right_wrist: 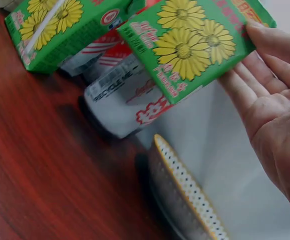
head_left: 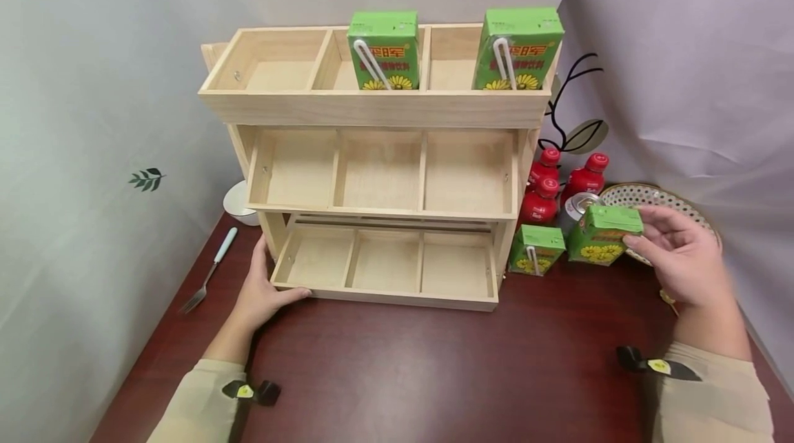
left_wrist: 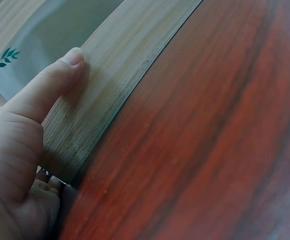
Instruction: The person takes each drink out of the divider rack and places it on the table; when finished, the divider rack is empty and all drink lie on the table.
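Observation:
My right hand pinches a green drink carton with yellow flowers between thumb and fingers. In the right wrist view this carton is tilted, in front of a silver can. At left, my left hand grips the lower front corner of a three-tier wooden rack. Its thumb lies along the front board, with the other fingers round the side and partly hidden. Two more green cartons stand in the top tier, one in the middle compartment and one in the right.
Another green carton stands at the rack's right side, before several red bottles. A dotted plate leans near the right wall. To the left are a white bowl and a fork on the dark red table.

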### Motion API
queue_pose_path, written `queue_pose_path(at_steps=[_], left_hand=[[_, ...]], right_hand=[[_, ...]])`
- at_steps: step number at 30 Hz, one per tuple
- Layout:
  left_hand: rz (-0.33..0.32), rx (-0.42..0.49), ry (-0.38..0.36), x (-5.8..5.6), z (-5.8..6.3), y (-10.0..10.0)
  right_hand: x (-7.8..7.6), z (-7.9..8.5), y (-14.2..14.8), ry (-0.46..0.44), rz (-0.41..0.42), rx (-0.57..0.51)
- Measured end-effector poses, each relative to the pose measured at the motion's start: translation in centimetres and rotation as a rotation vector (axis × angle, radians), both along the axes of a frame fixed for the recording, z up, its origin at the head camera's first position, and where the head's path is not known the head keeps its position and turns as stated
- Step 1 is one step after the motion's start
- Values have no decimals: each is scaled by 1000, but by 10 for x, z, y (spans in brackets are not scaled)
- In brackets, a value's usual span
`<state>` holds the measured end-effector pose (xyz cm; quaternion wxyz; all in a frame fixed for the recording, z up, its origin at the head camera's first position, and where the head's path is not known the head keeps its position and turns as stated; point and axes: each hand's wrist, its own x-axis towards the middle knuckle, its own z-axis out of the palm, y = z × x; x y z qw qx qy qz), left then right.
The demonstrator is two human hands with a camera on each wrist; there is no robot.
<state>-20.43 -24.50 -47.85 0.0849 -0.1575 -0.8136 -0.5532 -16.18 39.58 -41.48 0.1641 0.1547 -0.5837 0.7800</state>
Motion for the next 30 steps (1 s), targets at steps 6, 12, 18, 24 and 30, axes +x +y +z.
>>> queue_pose_path(at_steps=[6, 12, 18, 24, 30], left_hand=[[-10, 14, -1, -1, -1, 0], [-6, 8, -1, -1, -1, 0], [-3, 7, -4, -1, -1, -1], [-5, 12, -5, -2, -2, -1], [-6, 15, -9, -2, -2, -2]], right_hand=[[-4, -13, 6, -20, 54, 29], [-9, -25, 13, -9, 80, 29], [-13, -34, 16, -22, 88, 86], [-13, -40, 14, -21, 152, 77], [-14, -46, 15, -63, 225, 53]])
